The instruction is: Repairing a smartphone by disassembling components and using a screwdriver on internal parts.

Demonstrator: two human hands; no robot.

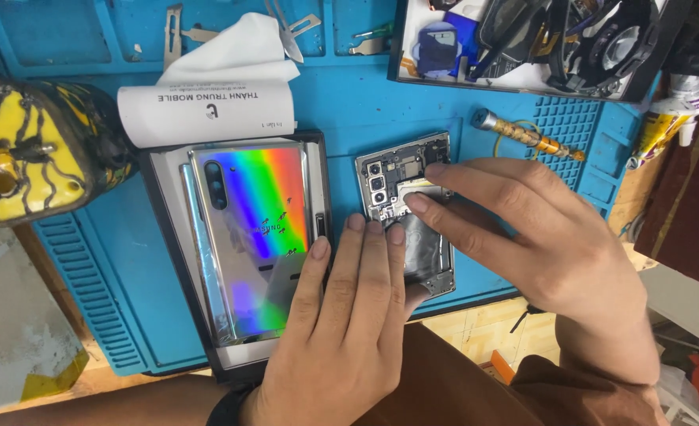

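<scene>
Pinched between the thumb and two fingers of the right hand (547, 244) was a small pale flat part (417, 190), held against the upper half of an opened phone body (406, 211). That phone body lay face down on the blue work mat (365, 102), its back removed so that the camera modules and inner frame showed. The left hand (341, 315) lay flat with fingers spread and straight, gripping nothing; its fingertips pressed on the lower left edge of the phone body and on the rim of the box beside it.

Just left of the phone body sat a shallow black box (168, 237) with a pale lining. Inside it lay an iridescent rainbow-coloured back cover (254, 237), camera window toward the top left, filling most of the box. A rolled white paper slip (207, 110) and a white cloth (239, 51) rested at the box's top edge.

At the top right stood a black-rimmed tray (401, 39) holding a tangle of dark parts and cables, too jumbled to tell apart. A screwdriver with an amber patterned handle (523, 134) lay on the mat below that tray. Tweezers (286, 28) rested in the mat's upper compartments. A yellow and black padded object (26, 150) sat at the left edge.
</scene>
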